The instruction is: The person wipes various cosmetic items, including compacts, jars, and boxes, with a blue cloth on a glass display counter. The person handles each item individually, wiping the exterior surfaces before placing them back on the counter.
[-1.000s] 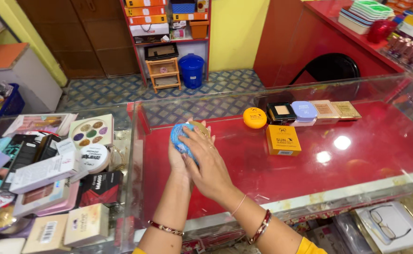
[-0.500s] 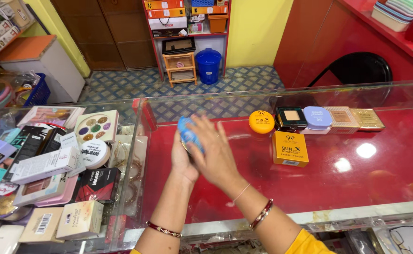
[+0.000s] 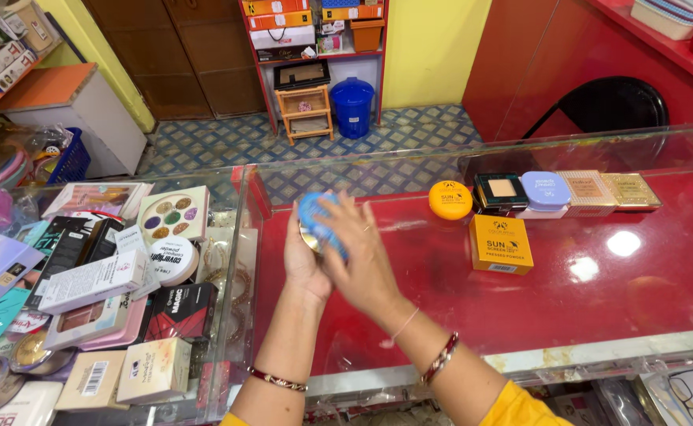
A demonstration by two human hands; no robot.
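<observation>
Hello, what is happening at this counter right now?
A person stands at a red glass counter and holds a small round blue compact between both hands, the left hand under it and the right hand over it. Farther right on the counter sit an orange round compact, an orange box and a row of small cases. To the left, a pile of cosmetic boxes lies in the display.

Right hand (image 3: 362, 252) hides most of blue compact (image 3: 317, 214).

Red glass counter (image 3: 599, 315): orange box (image 3: 501, 244), round orange compact (image 3: 450, 199), compact row (image 3: 567, 191).
</observation>
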